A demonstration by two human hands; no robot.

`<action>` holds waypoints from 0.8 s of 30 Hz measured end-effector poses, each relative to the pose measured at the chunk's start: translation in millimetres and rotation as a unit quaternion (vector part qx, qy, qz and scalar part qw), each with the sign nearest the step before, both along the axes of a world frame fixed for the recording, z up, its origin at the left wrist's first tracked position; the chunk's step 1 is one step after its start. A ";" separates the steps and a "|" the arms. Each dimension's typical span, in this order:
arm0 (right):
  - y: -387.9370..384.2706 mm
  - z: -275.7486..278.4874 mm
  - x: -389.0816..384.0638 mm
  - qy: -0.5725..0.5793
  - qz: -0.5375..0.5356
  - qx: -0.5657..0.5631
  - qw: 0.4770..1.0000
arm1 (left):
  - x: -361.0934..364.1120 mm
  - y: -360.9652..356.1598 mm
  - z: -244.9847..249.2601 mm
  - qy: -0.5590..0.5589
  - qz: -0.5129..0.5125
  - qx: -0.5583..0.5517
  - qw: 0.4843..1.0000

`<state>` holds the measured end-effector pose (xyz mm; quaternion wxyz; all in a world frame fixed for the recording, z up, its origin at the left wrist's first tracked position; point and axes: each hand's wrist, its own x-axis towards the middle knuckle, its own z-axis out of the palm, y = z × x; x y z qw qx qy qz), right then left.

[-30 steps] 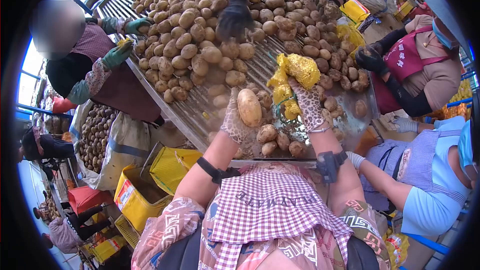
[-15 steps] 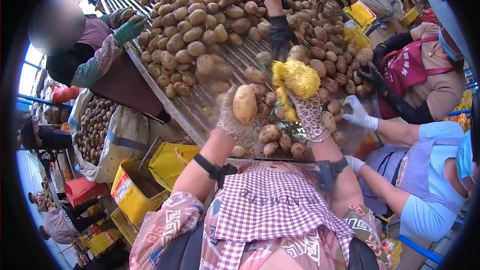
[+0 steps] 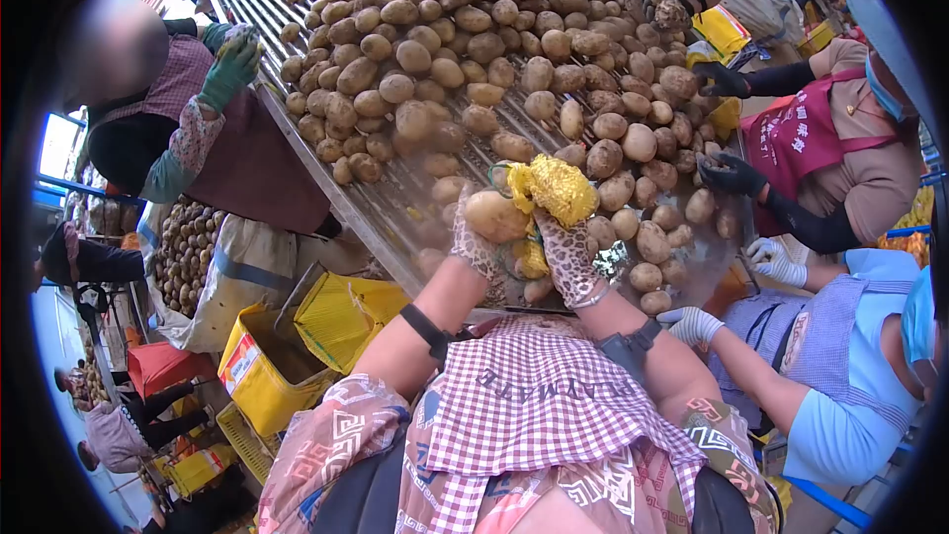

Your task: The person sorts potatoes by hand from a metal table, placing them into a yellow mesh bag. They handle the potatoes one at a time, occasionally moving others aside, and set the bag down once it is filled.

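Note:
My left hand, in a leopard-print glove, is wrapped round a large potato over the near part of the slatted table. Close beside it on the right, my right hand, in a matching glove, grips a yellow mesh bag. The bag is bunched above the fingers, with a green cord at its left side, and part of it hangs between my hands. Potatoes lie to the right of my hands, and a large heap covers the table beyond them.
Co-workers stand around the table: a green-gloved hand at left, black-gloved hands at right and striped-gloved hands near right. A yellow crate and a sack of potatoes stand left of the table.
The mesh bag and my right hand have shifted left, closer to the potato in my left hand. Opposite, a black-gloved hand has moved back to the heap's far side.

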<state>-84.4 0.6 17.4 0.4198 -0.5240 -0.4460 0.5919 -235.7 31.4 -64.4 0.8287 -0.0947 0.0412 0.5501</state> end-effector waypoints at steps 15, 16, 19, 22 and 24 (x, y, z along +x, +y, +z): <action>36.8 2.7 46.5 0.106 -0.038 -0.094 0.989 | -11.3 -37.1 122.0 0.103 -0.046 0.005 0.994; 37.0 17.9 41.4 0.061 0.002 -0.013 0.998 | -10.6 -36.9 117.9 0.102 -0.047 0.003 0.994; 32.2 63.6 17.5 -0.324 0.199 0.305 0.873 | -11.1 -31.2 60.4 0.132 -0.025 -0.089 0.987; 15.3 70.2 0.2 -0.361 0.219 0.428 0.799 | -8.1 -36.2 54.8 0.145 0.026 0.100 0.984; 11.2 56.3 17.7 -0.320 0.304 0.333 0.833 | -6.6 -26.6 66.1 0.024 -0.041 0.082 0.996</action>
